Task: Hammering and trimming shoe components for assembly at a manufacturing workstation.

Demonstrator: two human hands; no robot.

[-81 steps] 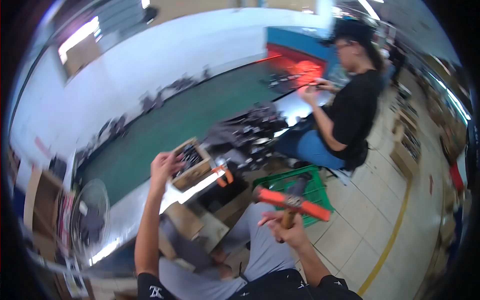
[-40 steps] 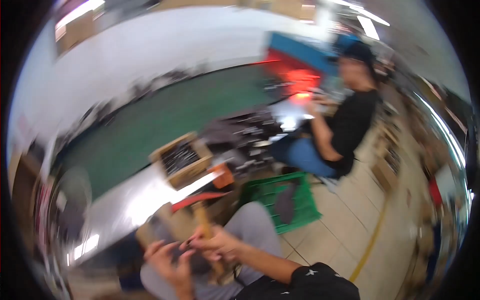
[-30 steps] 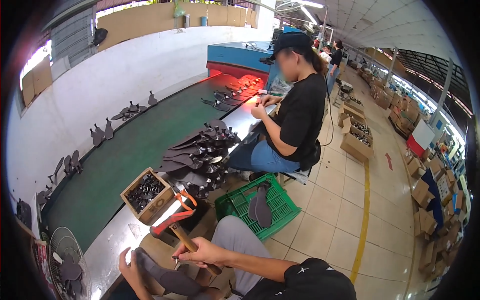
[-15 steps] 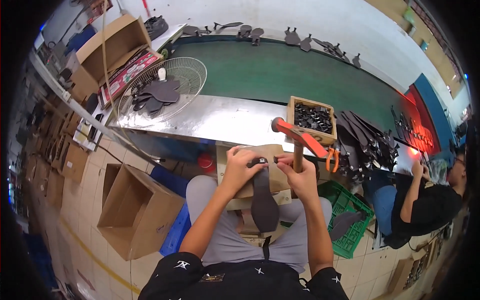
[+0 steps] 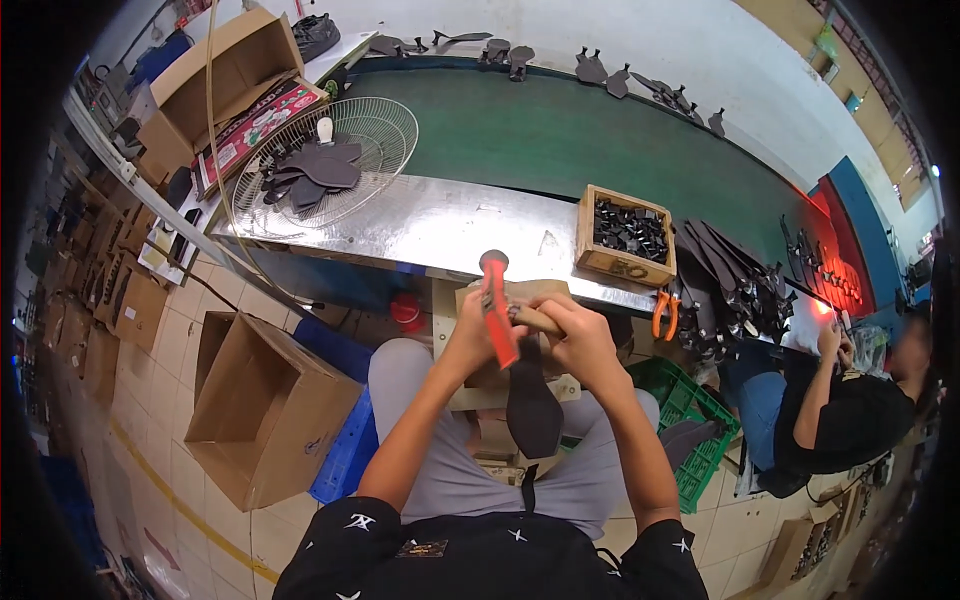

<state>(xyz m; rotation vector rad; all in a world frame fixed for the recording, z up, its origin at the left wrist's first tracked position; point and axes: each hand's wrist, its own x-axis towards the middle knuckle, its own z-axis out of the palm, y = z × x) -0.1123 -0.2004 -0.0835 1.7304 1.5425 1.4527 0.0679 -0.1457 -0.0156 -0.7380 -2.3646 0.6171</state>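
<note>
My right hand [image 5: 585, 340] is closed around the wooden handle of a hammer [image 5: 497, 312] with a long red head. The head lies across my left hand [image 5: 468, 338] and points away from me. My left hand grips the top end of a dark shoe sole [image 5: 532, 408], which hangs down over my lap. It holds the sole against a pale wooden block [image 5: 470, 392] resting on my knees. Both hands are close together just in front of the steel bench [image 5: 420, 225].
On the bench stand a wooden box of small dark parts [image 5: 625, 235] and a wire fan guard holding dark soles [image 5: 320, 165], with orange pliers [image 5: 662, 312] at its edge. A green conveyor [image 5: 560, 130] runs behind. An open cardboard box [image 5: 265, 400], a blue crate [image 5: 345, 455] and a green crate [image 5: 690, 415] flank my legs. A seated co-worker [image 5: 850, 420] is on the right.
The view swung from the co-worker down to my lap. The hammer, earlier raised in my right hand, came down to the sole, and its head has turned to point away from me.
</note>
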